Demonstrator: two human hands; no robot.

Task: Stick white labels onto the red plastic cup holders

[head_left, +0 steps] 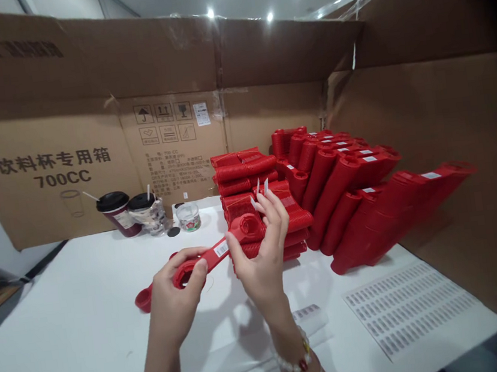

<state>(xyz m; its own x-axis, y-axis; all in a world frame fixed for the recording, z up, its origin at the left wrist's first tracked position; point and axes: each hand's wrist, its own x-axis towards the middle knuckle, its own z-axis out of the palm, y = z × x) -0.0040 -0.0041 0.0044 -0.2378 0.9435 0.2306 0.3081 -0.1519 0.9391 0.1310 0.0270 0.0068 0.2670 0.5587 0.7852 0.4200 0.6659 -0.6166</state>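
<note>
My left hand (175,300) is closed around the near ring end of a red plastic wrench (214,256) with a ring at each end. A small white barcode label (221,248) sits on its handle. My right hand (264,256) has its thumb against the handle beside the label, its other fingers stretched up and apart near the far ring. Part of another red plastic piece (143,300) shows on the table behind my left hand. Just beyond my hands rises a stack of red wrenches (246,168).
More labelled red wrenches (338,175) stand in rows at the right. A sheet of barcode labels (412,304) lies front right, and white backing paper (251,354) lies under my arms. Two lidded cups (120,217) and a clear tub (188,217) stand before the cardboard wall (87,127).
</note>
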